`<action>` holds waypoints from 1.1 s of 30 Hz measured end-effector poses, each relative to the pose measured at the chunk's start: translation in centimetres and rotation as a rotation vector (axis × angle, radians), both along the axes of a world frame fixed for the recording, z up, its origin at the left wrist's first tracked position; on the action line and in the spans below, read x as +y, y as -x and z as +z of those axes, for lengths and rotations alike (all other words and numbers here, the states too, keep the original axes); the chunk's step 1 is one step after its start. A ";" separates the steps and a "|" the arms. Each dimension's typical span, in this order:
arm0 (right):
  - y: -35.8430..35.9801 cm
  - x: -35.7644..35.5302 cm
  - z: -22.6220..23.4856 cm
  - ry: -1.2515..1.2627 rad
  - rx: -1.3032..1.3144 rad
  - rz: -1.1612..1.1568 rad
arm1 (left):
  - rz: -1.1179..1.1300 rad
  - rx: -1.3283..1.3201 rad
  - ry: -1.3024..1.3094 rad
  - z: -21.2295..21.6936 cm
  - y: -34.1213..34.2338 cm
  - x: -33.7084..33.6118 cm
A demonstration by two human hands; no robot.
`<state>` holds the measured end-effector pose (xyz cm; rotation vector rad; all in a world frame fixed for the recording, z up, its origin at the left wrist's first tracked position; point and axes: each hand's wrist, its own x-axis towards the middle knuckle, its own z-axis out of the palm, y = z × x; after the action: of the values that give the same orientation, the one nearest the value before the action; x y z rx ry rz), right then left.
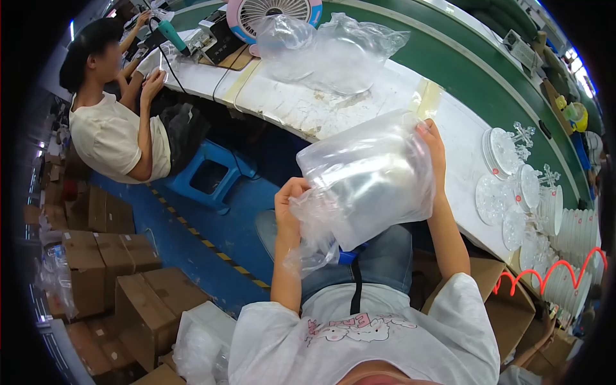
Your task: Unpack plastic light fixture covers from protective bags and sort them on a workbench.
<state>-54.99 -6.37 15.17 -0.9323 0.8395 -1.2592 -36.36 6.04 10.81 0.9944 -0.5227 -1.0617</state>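
Above my lap I hold up a clear plastic bag (pixel 366 173) with a shiny, see-through object inside, whose kind I cannot make out. My left hand (pixel 292 200) is closed on the bag's crumpled, gathered end. At the far right corner, my right hand (pixel 433 149) pinches the bag's edge. Beyond my hands, two similar wrapped clear bundles (pixel 351 54) lie on the white table (pixel 282 106). To the right on the table, clear round discs (pixel 504 151) stand near stacks of white plates (pixel 574 234).
At the left a co-worker (pixel 119 128) sits by a blue stool (pixel 212 173), near a teal hand tool (pixel 172 35). A fan (pixel 276 13) stands at the back. Behind the table runs a green belt (pixel 436 48). Cardboard boxes (pixel 154 308) crowd the lower left; an open carton (pixel 507 301) is by my right elbow.
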 end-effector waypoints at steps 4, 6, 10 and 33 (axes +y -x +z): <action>0.4 -0.2 -0.2 0.017 -0.009 -0.014 | -0.355 -0.458 0.182 -1.6 -1.2 0.4; 0.3 -0.1 -0.6 0.182 0.149 0.018 | -0.398 -0.509 0.176 -0.7 -1.1 0.3; -0.8 0.4 -0.9 0.103 0.061 0.048 | -0.402 -0.244 0.141 -1.2 -1.6 0.5; -0.5 0.5 1.2 0.418 0.493 0.109 | -0.353 0.185 0.185 -4.2 -1.1 1.0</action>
<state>-54.47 -5.83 16.34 -1.6483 0.9012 -1.1445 -35.23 7.06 6.60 0.6453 -0.6458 -1.3769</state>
